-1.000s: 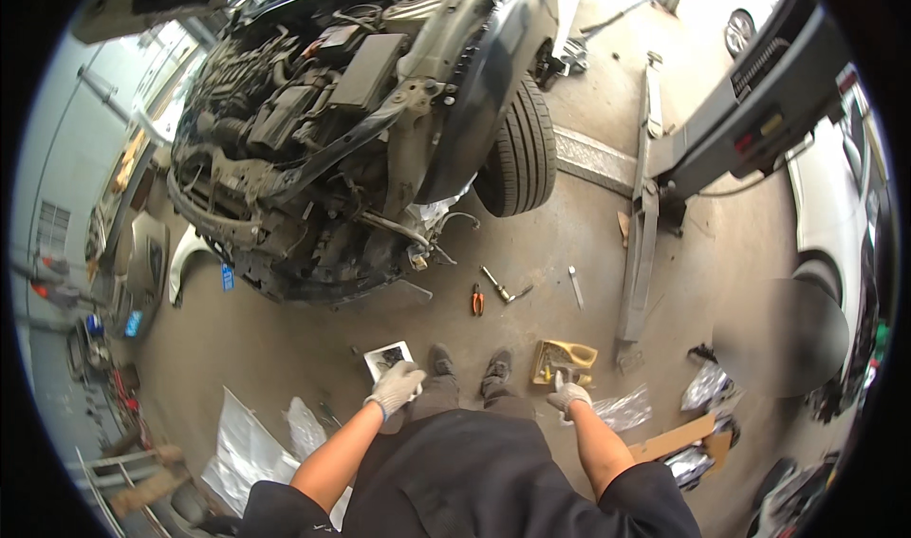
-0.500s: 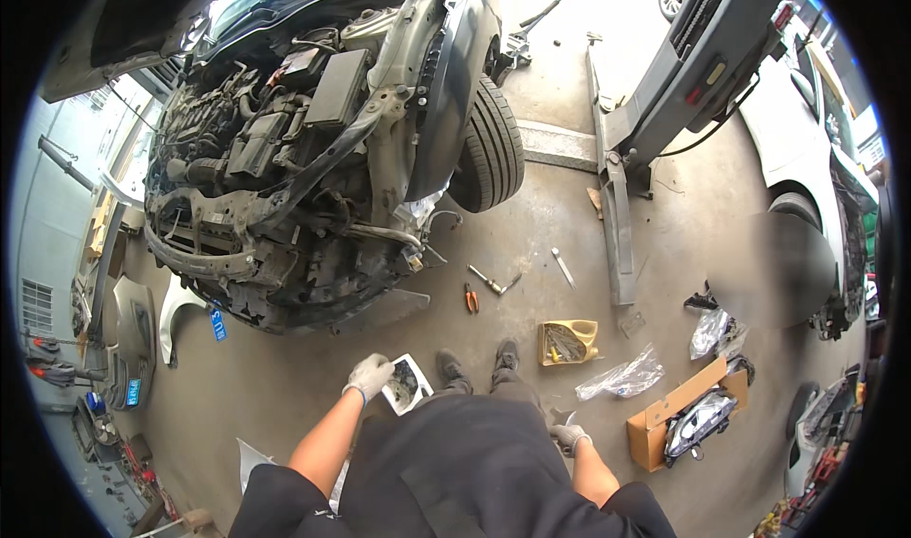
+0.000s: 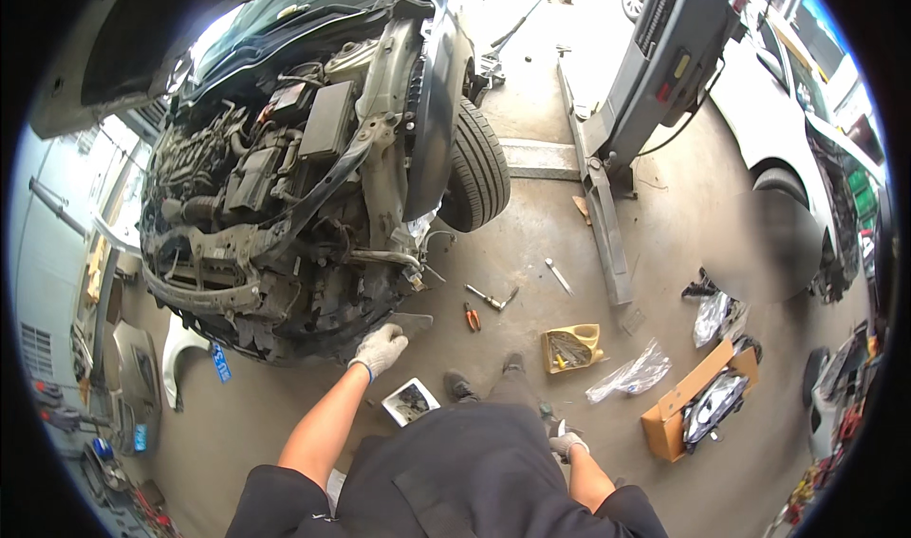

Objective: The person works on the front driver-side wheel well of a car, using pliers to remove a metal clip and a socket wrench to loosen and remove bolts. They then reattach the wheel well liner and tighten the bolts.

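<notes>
My left hand point(image 3: 381, 350), in a pale work glove, is raised in front of the car's stripped front end point(image 3: 256, 291). Its fingers are curled together; whatever they may hold is too small to see. Just below it, a white open box point(image 3: 411, 402) with dark small contents sits on the floor by my shoes. My right hand point(image 3: 569, 444), gloved too, is low beside my right thigh. Its fingers are closed around something partly hidden, with a pale edge and a dark green part showing.
Orange-handled pliers point(image 3: 473, 318), a ratchet wrench point(image 3: 492, 298) and a silver tool point(image 3: 559, 276) lie ahead. To the right are a cut yellow container point(image 3: 593, 353) of hardware, plastic wrap point(image 3: 631, 372) and a cardboard box point(image 3: 664, 429) holding a headlight point(image 3: 716, 405). A lift post point(image 3: 655, 73) stands beyond.
My left hand has moved forward from the white box toward the car front. My right hand stays low at my side. The view has shifted slightly.
</notes>
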`<state>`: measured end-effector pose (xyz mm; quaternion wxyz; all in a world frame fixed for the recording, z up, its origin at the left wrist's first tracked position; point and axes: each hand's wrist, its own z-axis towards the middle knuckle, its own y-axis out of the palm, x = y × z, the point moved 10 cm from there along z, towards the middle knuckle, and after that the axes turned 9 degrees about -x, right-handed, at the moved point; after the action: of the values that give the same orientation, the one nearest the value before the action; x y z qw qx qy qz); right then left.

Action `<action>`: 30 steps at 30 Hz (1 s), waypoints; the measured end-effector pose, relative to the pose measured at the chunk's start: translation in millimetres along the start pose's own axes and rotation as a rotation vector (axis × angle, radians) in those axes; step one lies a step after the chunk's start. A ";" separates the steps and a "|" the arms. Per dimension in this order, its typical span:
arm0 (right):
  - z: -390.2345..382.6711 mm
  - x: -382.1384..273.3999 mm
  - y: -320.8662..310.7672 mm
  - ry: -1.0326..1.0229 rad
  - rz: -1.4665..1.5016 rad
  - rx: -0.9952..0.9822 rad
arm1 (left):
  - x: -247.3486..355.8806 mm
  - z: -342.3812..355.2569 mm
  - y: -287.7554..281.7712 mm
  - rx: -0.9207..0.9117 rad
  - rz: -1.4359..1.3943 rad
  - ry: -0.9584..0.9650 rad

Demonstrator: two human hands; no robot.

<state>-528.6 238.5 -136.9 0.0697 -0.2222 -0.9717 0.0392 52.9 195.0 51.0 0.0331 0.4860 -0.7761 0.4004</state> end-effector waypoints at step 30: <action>46.3 218.6 -39.7 -0.030 1.094 0.614 | 3.6 19.5 94.2 -0.242 0.352 0.129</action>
<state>-747.6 296.2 -152.6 0.0867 -0.6568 -0.6625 0.3496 -15.9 199.2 -16.1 0.0704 0.3089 -0.8877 0.3341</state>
